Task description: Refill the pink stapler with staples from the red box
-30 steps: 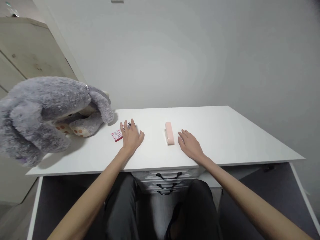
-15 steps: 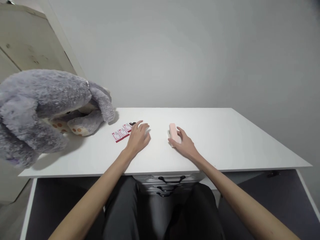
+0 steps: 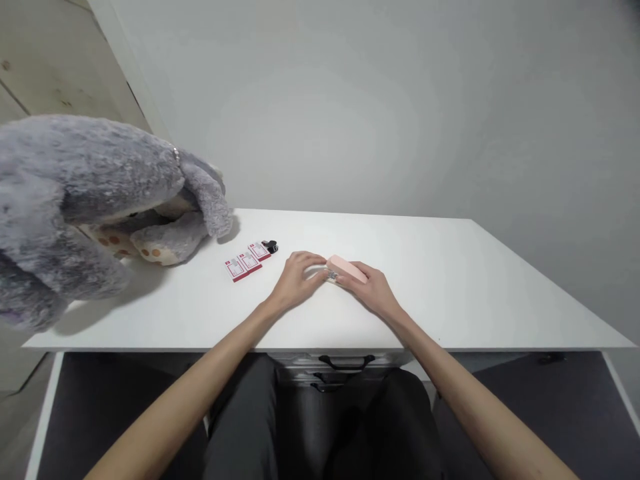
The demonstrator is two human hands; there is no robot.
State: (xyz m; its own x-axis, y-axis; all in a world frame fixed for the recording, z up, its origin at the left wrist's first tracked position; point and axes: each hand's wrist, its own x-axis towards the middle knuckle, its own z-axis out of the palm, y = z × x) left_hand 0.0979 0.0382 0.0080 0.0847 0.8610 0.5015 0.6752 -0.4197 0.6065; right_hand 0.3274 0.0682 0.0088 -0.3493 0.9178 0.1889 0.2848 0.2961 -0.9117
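While both forearms reach forward from the bottom of the view and angle inward over the near half of the white table (image 3: 450, 280), the two hands meet at a pink stapler (image 3: 346, 269) lying just ahead of the table's middle. The right hand (image 3: 373, 290) has its fingers curled around the stapler's right part, holding it with the palm down and the thumb towards the near side. The left hand (image 3: 295, 280) comes in from the other side with its fingers loosely bent and fairly close together, the tips touching the stapler's left end (whether they pinch anything there is too small to tell). The stapler lies tilted across the view, its left end a little nearer the person. Below the table edge, between the person's dark-trousered legs, stands a grey drawer unit (image 3: 345, 367) with black handles; its drawers are shut, so their contents cannot be seen. To the left of the hands, well apart from them, three small red-and-white boxes (image 3: 247, 261) lie side by side in a row, with a small black object (image 3: 271, 246) just beyond the farthest. Farther left a large grey plush toy (image 3: 95, 200) sprawls over the table's corner.
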